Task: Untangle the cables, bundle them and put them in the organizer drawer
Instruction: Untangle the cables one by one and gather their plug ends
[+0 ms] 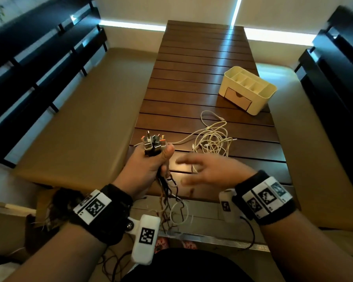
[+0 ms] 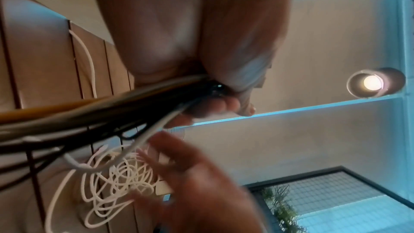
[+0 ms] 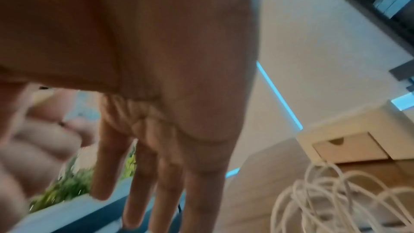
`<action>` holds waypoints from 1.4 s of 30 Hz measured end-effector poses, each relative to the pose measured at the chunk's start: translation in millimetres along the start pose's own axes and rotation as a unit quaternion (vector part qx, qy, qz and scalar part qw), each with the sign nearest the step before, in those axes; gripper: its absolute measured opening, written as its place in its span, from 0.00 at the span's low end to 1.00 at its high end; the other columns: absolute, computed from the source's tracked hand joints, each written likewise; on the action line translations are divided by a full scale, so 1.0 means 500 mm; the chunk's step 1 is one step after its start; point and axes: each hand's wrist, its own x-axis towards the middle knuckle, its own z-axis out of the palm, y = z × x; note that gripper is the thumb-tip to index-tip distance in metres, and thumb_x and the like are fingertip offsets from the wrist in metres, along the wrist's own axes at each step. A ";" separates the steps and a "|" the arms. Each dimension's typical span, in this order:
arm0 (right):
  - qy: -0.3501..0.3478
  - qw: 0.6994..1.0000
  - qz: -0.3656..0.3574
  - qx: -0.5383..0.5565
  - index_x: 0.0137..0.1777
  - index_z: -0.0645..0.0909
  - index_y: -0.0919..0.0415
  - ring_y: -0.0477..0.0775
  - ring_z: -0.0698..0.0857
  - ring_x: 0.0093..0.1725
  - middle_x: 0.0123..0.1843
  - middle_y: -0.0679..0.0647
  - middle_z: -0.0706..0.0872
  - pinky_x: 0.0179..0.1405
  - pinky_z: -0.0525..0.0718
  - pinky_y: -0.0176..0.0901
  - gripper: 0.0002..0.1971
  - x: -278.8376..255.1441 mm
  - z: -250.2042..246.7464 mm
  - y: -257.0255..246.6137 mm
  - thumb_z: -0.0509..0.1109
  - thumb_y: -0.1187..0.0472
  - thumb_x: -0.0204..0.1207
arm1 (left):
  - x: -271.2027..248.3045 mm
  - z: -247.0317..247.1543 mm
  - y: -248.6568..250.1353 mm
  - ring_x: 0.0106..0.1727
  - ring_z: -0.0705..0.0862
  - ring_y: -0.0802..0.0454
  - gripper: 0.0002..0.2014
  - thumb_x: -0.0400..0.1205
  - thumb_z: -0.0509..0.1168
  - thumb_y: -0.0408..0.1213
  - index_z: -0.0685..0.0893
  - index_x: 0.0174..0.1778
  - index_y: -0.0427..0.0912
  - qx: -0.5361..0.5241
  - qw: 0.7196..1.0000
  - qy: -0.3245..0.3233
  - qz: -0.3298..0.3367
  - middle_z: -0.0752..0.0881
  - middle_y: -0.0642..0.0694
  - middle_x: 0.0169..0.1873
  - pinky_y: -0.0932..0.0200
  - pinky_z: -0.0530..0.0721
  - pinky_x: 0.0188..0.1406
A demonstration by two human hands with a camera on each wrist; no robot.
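My left hand grips a bunch of dark and white cables just below their USB plugs, which stick up above the fist; the loose ends hang off the table's near edge. In the left wrist view the same cable bunch runs out of the fist. My right hand hovers open and blurred just right of the fist, fingers spread, holding nothing. A tangle of white cables lies on the wooden table. The cream organizer stands at the right, its drawer closed.
Padded tan benches flank the slatted table on both sides. Dark slatted backrests stand at far left and right. More cable ends trail to the floor by my legs.
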 end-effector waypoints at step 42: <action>0.271 0.852 0.361 0.267 0.38 0.88 0.68 0.53 0.85 0.23 0.28 0.57 0.91 0.33 0.86 0.46 0.13 0.113 0.148 0.294 0.78 0.56 0.74 | 0.001 -0.003 -0.002 0.21 0.63 0.51 0.09 0.81 0.72 0.33 0.78 0.41 0.35 0.080 0.997 -0.010 -0.004 0.67 0.46 0.20 0.59 0.68 0.21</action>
